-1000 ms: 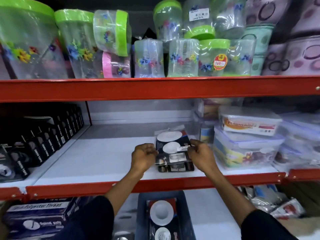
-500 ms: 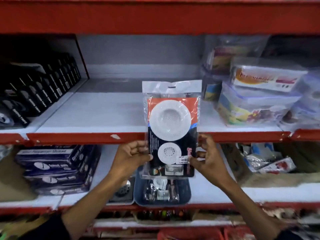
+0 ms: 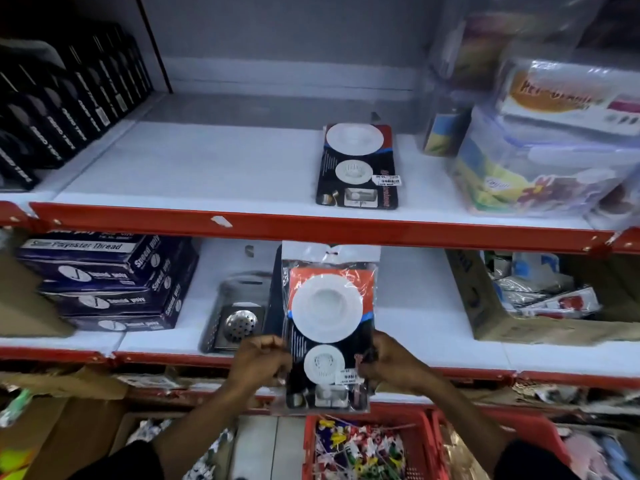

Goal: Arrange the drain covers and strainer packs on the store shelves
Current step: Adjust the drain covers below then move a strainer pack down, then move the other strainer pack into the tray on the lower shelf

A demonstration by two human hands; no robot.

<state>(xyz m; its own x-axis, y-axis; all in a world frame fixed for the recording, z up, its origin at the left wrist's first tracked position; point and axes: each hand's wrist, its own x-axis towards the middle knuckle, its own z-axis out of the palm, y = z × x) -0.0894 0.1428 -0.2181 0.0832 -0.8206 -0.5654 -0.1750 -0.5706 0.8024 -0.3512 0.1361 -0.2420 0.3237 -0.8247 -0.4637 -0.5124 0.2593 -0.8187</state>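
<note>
I hold a strainer pack (image 3: pixel 327 327) upright in front of the lower shelf: a clear bag with an orange and black card, a large white strainer above a small one. My left hand (image 3: pixel 258 363) grips its left edge and my right hand (image 3: pixel 394 367) its right edge. Another strainer pack (image 3: pixel 356 166) lies flat on the white upper shelf (image 3: pixel 194 174), near the front edge. A packed metal drain cover (image 3: pixel 239 318) lies on the lower shelf just left of the held pack. A dark tray behind the held pack is mostly hidden.
Black boxes (image 3: pixel 65 109) line the upper shelf's left side and plastic containers (image 3: pixel 543 147) fill its right. On the lower shelf are stacked thread boxes (image 3: pixel 110 282) at left and a cardboard box (image 3: pixel 519 306) at right. A red basket (image 3: pixel 374 448) sits below.
A second ago both hands rested on a pack lying on the upper shelf. Both hands now hold another pack, which sits lower in view than half a second ago. The view has tilted down.
</note>
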